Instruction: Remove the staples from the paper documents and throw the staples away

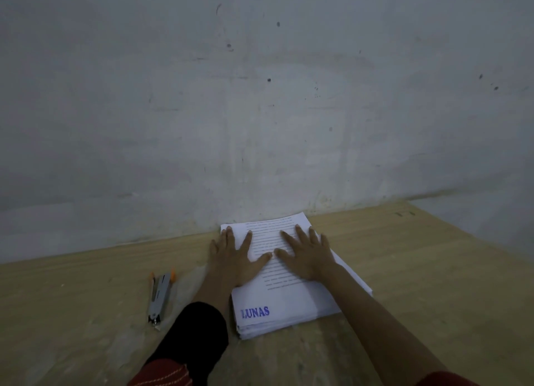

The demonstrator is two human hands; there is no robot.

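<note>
A thick stack of white printed documents (291, 301) lies on the wooden table, its far edge close to the wall. A blue stamp reading "LUNAS" marks the near left corner of the top sheet. My left hand (235, 255) lies flat with spread fingers on the stack's far left part, partly over its left edge. My right hand (307, 254) lies flat with spread fingers on the stack's upper middle. Both thumbs nearly meet. A grey metal staple remover (159, 294) with orange tips lies on the table to the left of my left forearm. No staple can be made out.
The light wooden table (86, 313) runs wide to the left and right of the stack. A grey, stained wall (260, 111) stands right behind it. The table's right end (474, 235) drops off at the far right.
</note>
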